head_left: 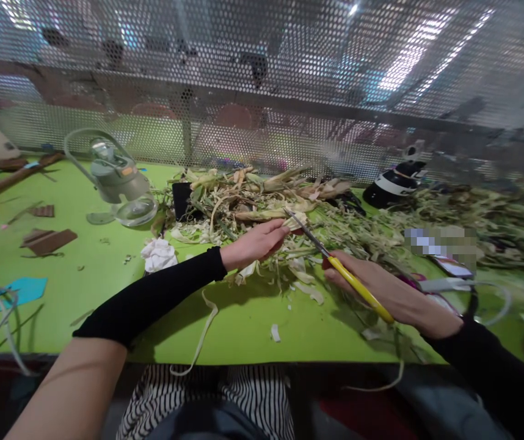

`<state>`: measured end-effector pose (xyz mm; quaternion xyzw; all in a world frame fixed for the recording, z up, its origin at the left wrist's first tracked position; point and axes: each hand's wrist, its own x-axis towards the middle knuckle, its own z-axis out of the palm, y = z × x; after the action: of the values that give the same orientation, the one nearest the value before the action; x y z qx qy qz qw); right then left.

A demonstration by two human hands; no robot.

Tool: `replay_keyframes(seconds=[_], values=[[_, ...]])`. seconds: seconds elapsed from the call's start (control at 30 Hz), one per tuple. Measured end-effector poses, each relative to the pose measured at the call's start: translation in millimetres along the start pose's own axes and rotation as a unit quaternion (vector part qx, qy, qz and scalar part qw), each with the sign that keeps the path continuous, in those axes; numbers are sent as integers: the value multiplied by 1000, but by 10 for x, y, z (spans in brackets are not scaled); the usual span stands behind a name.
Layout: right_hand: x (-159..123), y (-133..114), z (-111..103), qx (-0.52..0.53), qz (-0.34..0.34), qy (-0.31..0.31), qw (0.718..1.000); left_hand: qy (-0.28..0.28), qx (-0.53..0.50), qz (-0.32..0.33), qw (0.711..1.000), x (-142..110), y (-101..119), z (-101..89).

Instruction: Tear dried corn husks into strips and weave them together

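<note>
My left hand (257, 244) pinches a pale strip of corn husk (295, 221) between its fingertips, above the green table. In my right hand (372, 281) are scissors (358, 287) with yellow handles, pointing up and to the left. Their metal blades reach the husk by my left fingertips; whether they are cutting into it I cannot tell. Just behind both hands lies a heap of dry corn husks (243, 195). Small cut bits (275, 333) and a long husk strip (207, 324) lie on the near side.
Left stand a clear bottle (115, 183) with a handle and a crumpled white tissue (158, 255). Brown cardboard pieces (51, 240) and blue paper (18, 294) lie farther left. A black bottle (394, 183) is at the back right. A perforated metal screen (225, 91) closes off the table's back.
</note>
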<state>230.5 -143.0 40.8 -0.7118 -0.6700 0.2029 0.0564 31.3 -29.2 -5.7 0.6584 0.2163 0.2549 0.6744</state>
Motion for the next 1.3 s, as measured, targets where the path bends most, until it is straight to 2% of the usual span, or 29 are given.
replay_keyframes(seconds=[0.1,0.4,0.57,0.63,0.77,0.9,1.07,1.3], values=[[-11,-12,19,4,-4,19,1000,-26,-26,-5,999,14,-30,1],[-25,172,90,8,34,68,997,-32,-37,-17,999,13,-44,-1],[-40,231,38,-1,48,104,993,-29,-71,-15,997,17,-68,-13],[-55,261,11,-10,43,97,994,-34,-81,-8,996,24,-86,-19],[-89,290,17,-10,9,39,999,-30,-71,12,997,31,-102,-17],[-90,213,72,-50,25,23,998,-29,-53,33,998,28,-106,-11],[-58,119,96,-85,26,33,996,-56,-44,40,997,52,-171,-12],[-41,130,113,-107,18,62,992,-68,-58,53,995,97,-289,-22]])
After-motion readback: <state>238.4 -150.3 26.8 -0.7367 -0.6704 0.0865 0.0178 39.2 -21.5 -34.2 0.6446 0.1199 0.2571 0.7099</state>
